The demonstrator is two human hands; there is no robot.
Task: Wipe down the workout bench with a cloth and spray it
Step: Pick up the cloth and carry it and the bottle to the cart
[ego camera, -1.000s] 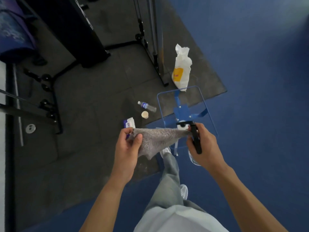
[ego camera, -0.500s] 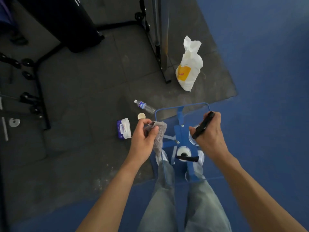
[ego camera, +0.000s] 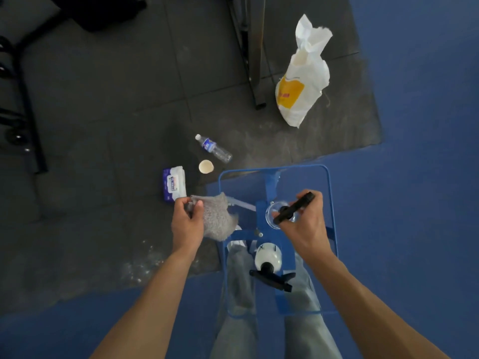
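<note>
My left hand [ego camera: 188,224] is closed on a bunched grey cloth [ego camera: 217,221] that hangs below my fingers. In my right hand [ego camera: 305,229] is a clear spray bottle [ego camera: 294,207], gripped by its black trigger head and seen from above. Both hands hover over a blue wire frame [ego camera: 329,203] standing on the blue floor in front of my legs. A second, white spray bottle [ego camera: 268,257] with a black trigger sits inside that frame. A black padded shape, possibly the workout bench [ego camera: 103,11], lies at the top left, far from both hands.
On the dark mat lie a wipes pack [ego camera: 174,183], a small round cup [ego camera: 206,167], a water bottle [ego camera: 213,148] and a white plastic bag [ego camera: 303,81]. A metal post [ego camera: 252,47] rises beside the bag. A weight rack [ego camera: 15,99] lines the left edge.
A second ago the cloth was stretched between both hands; now only my left hand holds it, bunched. My right hand has moved apart with the spray bottle. My view has tilted down.
</note>
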